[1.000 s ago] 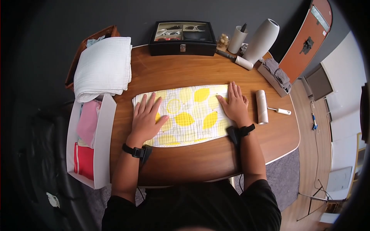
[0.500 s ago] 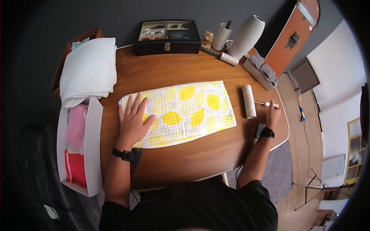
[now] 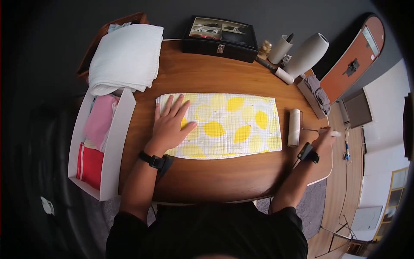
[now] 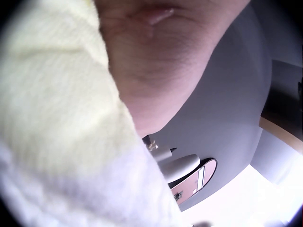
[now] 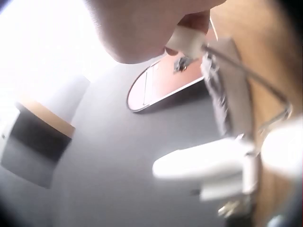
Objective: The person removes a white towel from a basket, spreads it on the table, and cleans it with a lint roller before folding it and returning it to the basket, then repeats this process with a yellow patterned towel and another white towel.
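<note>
1. Head view: the left hand [image 3: 169, 125] lies spread flat on the lemon cloth [image 3: 233, 125]; the right hand [image 3: 324, 137] pinches the lint roller [image 3: 294, 127] handle, right of the cloth on the counter [image 3: 215, 181].
2. Left wrist view: palm pressed on cloth.
3. Right wrist view: fingers curl round the handle.

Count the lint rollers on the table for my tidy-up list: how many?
2. One white lint roller lies right of the lemon-print cloth, its handle in the right hand; a smaller white roller lies beside the grey vase.
</note>
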`<action>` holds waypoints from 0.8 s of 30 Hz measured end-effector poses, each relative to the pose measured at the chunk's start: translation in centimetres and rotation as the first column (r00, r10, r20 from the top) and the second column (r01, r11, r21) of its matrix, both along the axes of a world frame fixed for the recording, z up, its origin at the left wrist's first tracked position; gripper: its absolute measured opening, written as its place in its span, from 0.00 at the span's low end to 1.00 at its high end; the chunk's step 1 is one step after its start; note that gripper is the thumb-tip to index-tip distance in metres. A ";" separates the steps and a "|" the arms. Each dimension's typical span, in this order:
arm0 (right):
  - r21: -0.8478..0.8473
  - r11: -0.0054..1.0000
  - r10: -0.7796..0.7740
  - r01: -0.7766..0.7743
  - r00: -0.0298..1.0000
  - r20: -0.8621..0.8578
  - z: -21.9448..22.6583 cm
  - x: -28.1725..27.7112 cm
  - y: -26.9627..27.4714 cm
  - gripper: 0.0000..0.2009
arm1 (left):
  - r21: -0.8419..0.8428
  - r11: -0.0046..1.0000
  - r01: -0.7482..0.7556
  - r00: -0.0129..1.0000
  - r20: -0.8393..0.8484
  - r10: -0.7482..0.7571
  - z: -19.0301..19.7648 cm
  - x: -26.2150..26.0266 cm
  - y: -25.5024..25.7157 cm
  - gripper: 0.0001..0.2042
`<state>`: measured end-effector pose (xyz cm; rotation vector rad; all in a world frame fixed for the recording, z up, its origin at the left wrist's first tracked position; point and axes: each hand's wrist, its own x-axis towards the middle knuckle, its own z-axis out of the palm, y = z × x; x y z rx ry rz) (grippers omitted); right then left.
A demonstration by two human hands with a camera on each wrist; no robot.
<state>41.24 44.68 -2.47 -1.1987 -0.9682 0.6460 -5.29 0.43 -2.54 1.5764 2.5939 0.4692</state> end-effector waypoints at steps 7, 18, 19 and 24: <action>0.437 0.769 0.560 -0.466 0.821 -0.112 12.8 -12.0 -12.0 0.05 | 0.032 0.999 0.001 1.000 -0.008 -0.001 -0.3 0.0 -0.1 0.36; 0.388 0.448 0.880 -0.805 0.320 -0.350 12.8 -26.3 -23.4 0.08 | 0.680 0.727 -0.091 0.987 0.158 -0.025 1.3 -0.6 -0.3 0.09; 0.366 0.412 0.885 -0.835 0.271 -0.378 11.6 -27.2 -23.9 0.08 | 0.714 0.694 -0.091 0.985 0.166 -0.041 1.7 -0.3 -0.5 0.09; 0.271 -0.026 0.975 -0.962 -0.084 -0.205 9.4 -26.5 -27.0 0.05 | 0.671 0.656 -0.347 0.614 0.691 -0.382 -1.2 0.4 0.3 0.12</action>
